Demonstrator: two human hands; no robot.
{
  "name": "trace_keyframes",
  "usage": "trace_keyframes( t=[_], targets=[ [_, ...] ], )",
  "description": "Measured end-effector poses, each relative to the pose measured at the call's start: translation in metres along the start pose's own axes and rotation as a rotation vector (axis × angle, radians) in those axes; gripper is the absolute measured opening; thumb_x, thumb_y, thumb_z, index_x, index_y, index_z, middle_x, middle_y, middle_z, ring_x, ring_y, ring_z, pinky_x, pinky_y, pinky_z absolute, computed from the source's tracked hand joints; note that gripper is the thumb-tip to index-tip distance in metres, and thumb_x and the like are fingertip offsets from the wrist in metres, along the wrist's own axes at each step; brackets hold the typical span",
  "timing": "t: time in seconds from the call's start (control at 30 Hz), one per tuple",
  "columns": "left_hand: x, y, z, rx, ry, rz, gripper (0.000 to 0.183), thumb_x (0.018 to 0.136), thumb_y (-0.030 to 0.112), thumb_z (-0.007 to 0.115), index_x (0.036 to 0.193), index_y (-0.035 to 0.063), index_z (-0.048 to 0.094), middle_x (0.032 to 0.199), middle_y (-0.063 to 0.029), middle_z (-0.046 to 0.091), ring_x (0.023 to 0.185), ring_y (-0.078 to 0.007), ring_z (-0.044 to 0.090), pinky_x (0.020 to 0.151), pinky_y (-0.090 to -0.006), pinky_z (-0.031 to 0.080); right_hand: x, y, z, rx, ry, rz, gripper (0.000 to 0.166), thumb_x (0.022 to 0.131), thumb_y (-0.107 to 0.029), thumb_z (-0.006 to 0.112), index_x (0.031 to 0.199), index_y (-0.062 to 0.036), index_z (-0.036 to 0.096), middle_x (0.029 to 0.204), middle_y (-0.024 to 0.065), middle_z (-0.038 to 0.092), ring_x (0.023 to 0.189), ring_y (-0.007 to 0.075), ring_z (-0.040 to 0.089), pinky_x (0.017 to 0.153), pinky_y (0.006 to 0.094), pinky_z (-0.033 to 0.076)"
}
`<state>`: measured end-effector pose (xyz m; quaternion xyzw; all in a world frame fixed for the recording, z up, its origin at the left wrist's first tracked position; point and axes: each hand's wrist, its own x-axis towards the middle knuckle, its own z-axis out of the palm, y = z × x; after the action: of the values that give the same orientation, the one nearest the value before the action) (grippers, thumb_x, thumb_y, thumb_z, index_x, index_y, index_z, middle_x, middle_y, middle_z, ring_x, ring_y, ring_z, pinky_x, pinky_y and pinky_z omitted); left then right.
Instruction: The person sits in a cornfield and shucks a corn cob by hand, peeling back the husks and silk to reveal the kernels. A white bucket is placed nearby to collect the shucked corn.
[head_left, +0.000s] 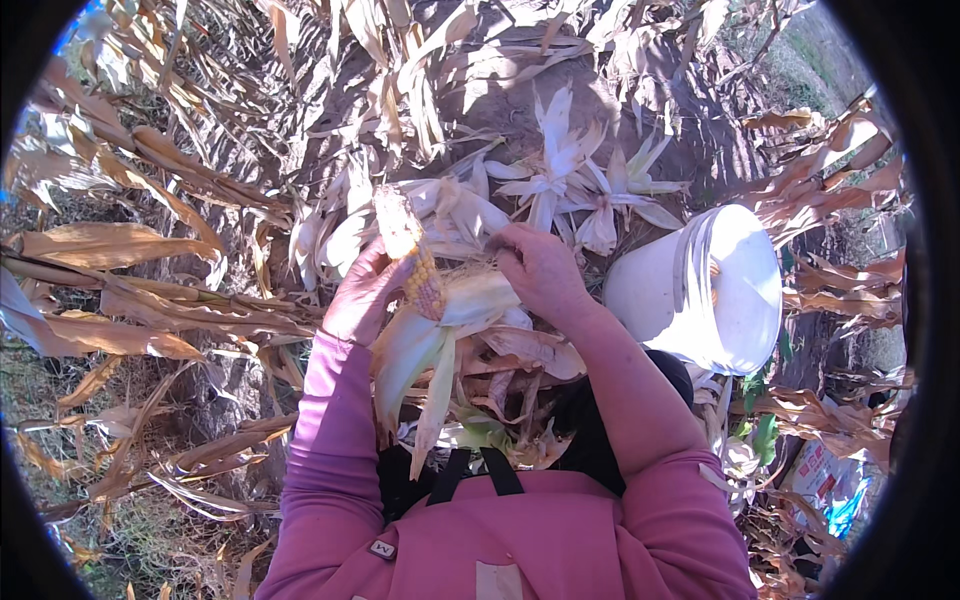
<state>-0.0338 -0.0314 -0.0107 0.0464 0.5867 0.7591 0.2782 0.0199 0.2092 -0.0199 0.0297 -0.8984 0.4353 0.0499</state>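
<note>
An ear of corn with yellow and reddish kernels stands bare, tip up and leaning left. My left hand grips it around its middle. Peeled pale husk leaves hang from its base, and one spreads to the right. To the right of the ear, my right hand has its fingers pinched together, with thin corn silk at the fingertips. Whether it also holds the edge of the spread leaf cannot be told.
At the right a white plastic bucket lies tilted, its opening facing right. Empty husks cover the ground ahead. Dry corn stalks reach in from the left. A printed bag lies at the lower right.
</note>
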Motion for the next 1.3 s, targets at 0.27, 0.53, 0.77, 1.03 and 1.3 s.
trace_keyframes(
  t=[0.27, 0.53, 0.77, 1.03, 1.3],
  targets=[
    [-0.003, 0.004, 0.006, 0.027, -0.109, 0.009, 0.041, 0.093, 0.015, 0.057, 0.133, 0.0079, 0.048, 0.115, -0.0024, 0.058, 0.102, -0.0127, 0.057, 0.088, -0.0306, 0.048, -0.006, -0.013, 0.019, 0.144, -0.289, -0.165, 0.052, 0.079, -0.024, 0.070, 0.122, -0.0033, 0.051, 0.110, 0.0160, 0.060, 0.094, 0.0317, 0.060, 0.082, 0.0387, 0.048],
    [0.001, -0.009, 0.018, -0.154, -0.046, 0.006, 0.040, 0.094, 0.009, 0.052, 0.133, 0.0042, 0.045, 0.122, -0.0053, 0.054, 0.110, -0.0170, 0.054, 0.095, -0.0344, 0.044, -0.009, -0.014, 0.032, 0.070, -0.296, -0.055, 0.030, 0.078, -0.019, 0.069, 0.103, -0.0029, 0.064, 0.089, 0.0153, 0.066, 0.081, 0.0302, 0.063, 0.074, 0.0377, 0.049],
    [0.007, -0.014, 0.016, -0.155, -0.099, 0.009, 0.043, 0.096, 0.011, 0.049, 0.138, 0.0080, 0.040, 0.126, -0.0058, 0.053, 0.112, -0.0165, 0.054, 0.094, -0.0335, 0.046, -0.009, -0.017, 0.025, 0.071, -0.330, -0.048, 0.020, 0.079, -0.018, 0.067, 0.094, -0.0054, 0.067, 0.085, 0.0134, 0.066, 0.080, 0.0313, 0.063, 0.073, 0.0384, 0.049],
    [0.006, -0.008, 0.006, -0.086, -0.004, 0.000, 0.030, 0.093, 0.014, 0.057, 0.122, 0.0063, 0.053, 0.110, -0.0030, 0.061, 0.099, -0.0113, 0.057, 0.087, -0.0290, 0.048, -0.007, -0.009, 0.010, -0.106, -0.263, -0.021, 0.017, 0.081, -0.021, 0.064, 0.090, -0.0069, 0.065, 0.090, 0.0102, 0.062, 0.086, 0.0307, 0.060, 0.076, 0.0402, 0.048],
    [0.013, -0.013, -0.001, 0.051, 0.149, 0.169, 0.032, 0.090, 0.011, 0.062, 0.121, 0.0038, 0.053, 0.109, -0.0026, 0.061, 0.096, -0.0098, 0.056, 0.087, -0.0256, 0.045, -0.009, -0.001, 0.009, -0.181, -0.124, 0.041, 0.021, 0.085, -0.025, 0.059, 0.090, -0.0054, 0.066, 0.092, 0.0105, 0.062, 0.087, 0.0311, 0.061, 0.077, 0.0412, 0.048]
  ],
)
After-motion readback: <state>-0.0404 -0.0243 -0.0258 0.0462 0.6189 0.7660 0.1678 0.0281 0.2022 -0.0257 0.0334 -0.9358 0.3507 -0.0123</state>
